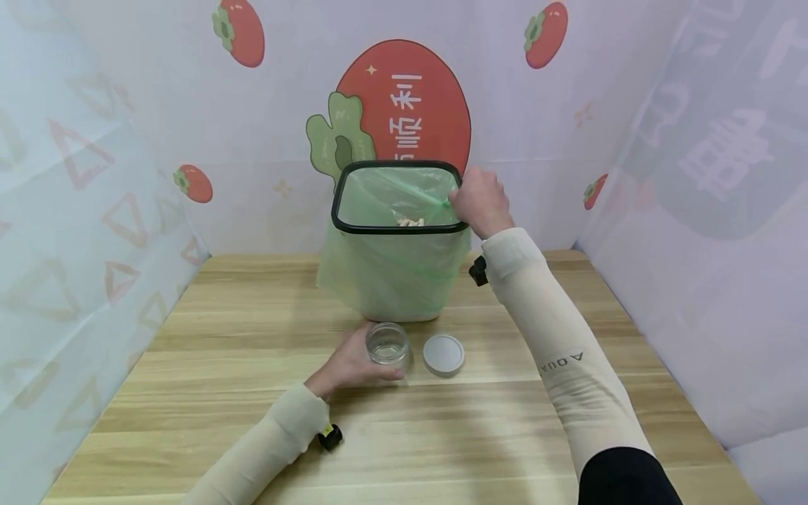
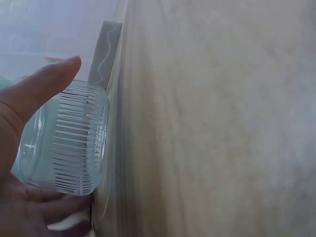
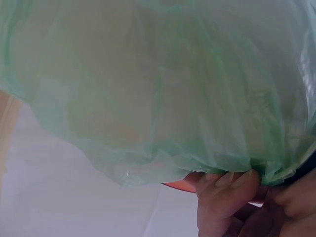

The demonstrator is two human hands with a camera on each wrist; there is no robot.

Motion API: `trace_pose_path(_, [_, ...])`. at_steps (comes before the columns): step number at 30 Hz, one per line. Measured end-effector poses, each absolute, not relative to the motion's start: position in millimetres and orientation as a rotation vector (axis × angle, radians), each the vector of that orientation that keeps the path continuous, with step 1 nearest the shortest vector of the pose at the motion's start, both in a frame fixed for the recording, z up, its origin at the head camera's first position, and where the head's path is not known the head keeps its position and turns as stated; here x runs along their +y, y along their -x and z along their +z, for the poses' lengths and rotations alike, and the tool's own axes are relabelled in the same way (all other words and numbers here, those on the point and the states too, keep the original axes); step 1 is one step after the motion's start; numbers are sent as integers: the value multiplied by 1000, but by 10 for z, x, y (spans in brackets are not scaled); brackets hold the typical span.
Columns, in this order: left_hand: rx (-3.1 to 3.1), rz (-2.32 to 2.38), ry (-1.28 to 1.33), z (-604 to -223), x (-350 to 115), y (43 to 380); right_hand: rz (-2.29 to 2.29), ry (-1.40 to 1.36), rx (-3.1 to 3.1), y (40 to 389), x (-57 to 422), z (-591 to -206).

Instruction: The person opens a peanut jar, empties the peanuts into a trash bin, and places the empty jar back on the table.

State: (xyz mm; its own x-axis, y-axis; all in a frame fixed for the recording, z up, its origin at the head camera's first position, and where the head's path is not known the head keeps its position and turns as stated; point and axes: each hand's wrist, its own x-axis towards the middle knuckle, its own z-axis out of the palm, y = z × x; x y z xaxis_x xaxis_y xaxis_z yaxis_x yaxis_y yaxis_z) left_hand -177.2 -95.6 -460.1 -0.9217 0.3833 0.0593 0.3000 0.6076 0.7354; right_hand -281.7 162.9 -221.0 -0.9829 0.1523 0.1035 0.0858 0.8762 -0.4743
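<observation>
A clear, ribbed glass jar (image 1: 387, 344) stands upright and lidless on the wooden table. My left hand (image 1: 356, 363) grips it from the left, with the thumb on one side and fingers on the other, as the left wrist view shows. Just right of the jar lies a round, pale lid (image 1: 444, 354), apart from it. Behind them stands a trash bin (image 1: 399, 230) with a black rim, lined with a translucent green garbage bag (image 1: 404, 273). At the rim's right side my right hand (image 1: 482, 202) pinches the bunched bag; part of its grip is hidden.
Crumpled pale scraps (image 1: 412, 221) lie inside the bin. The wooden table (image 1: 252, 322) reaches back to a printed cloth backdrop (image 1: 278, 119), with more cloth along both sides. The bin stands close to the backdrop.
</observation>
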Motion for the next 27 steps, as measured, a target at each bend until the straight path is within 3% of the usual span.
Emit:
trace_pose_path(7, [2925,964,-473,-4526,-923,1716,704,167,-2918,2821,1643,-2188])
trace_pose_path(27, [2853,1070,-505,-4313,-1305,1680,664,206,-2960,2750,1803,-2024])
